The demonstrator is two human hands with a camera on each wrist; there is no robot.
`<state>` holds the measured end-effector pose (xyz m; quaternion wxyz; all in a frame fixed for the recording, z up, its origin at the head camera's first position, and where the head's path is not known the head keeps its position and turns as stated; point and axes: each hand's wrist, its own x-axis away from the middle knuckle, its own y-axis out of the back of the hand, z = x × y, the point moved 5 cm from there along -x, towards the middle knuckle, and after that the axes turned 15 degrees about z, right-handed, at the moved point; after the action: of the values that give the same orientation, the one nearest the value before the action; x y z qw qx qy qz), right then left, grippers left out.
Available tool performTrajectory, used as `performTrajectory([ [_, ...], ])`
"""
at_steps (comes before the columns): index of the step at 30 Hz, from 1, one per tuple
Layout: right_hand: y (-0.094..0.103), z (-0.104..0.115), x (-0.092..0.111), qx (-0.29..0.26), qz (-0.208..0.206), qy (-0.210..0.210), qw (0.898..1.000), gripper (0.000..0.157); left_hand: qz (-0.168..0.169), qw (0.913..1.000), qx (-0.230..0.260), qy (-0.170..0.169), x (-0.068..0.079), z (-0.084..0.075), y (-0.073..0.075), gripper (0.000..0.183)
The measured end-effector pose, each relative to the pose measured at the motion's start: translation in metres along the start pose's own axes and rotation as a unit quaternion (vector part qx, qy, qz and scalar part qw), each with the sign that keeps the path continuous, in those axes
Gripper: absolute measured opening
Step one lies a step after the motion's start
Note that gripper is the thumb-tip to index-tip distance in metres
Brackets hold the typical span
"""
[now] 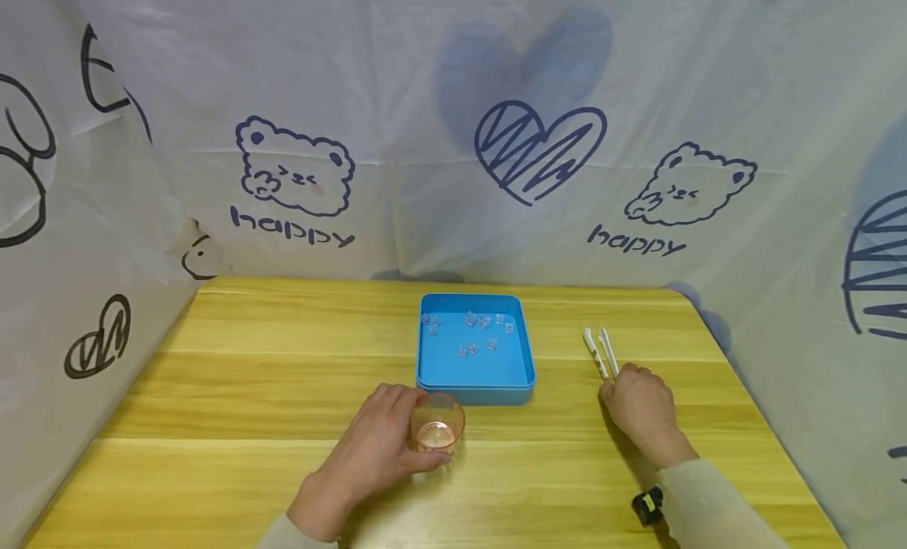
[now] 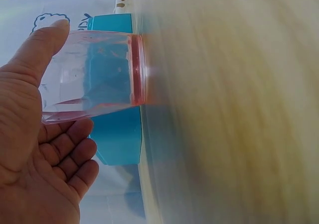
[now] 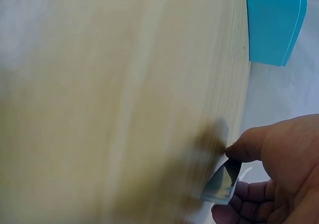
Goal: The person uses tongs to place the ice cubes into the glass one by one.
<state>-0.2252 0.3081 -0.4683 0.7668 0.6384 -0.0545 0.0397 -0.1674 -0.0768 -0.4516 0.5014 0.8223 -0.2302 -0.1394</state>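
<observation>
My left hand (image 1: 375, 435) holds a clear, pink-tinted plastic cup (image 1: 437, 415), thumb and forefinger around its upper part. In the left wrist view the cup (image 2: 112, 69) stands upright, its base by the tabletop and its other fingers curled loosely below. Just behind the cup is a square blue tray (image 1: 475, 395) with several small clear cubes (image 1: 484, 322) scattered on its floor. Right of the tray, my right hand (image 1: 641, 403) pinches a pair of tongs (image 1: 595, 352) at the bent end; the white arms point away, spread apart. That bent end (image 3: 222, 186) looks shiny in the right wrist view.
A wood-grain table (image 1: 283, 383) lies under everything. White cloth (image 1: 397, 139) printed with bears and hearts hangs along its back and sides. A small black device (image 1: 647, 506) with a yellow patch sits by the right sleeve (image 1: 708, 506).
</observation>
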Motion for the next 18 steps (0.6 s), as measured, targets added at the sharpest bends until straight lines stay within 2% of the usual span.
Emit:
performTrajectory([
  [18,0.0038,-0.002,0.0047,-0.004,-0.026,-0.003,1.0,0.026,0.009,0.9996,0.024,0.008,-0.0009,0.0013,-0.0021,0.081],
])
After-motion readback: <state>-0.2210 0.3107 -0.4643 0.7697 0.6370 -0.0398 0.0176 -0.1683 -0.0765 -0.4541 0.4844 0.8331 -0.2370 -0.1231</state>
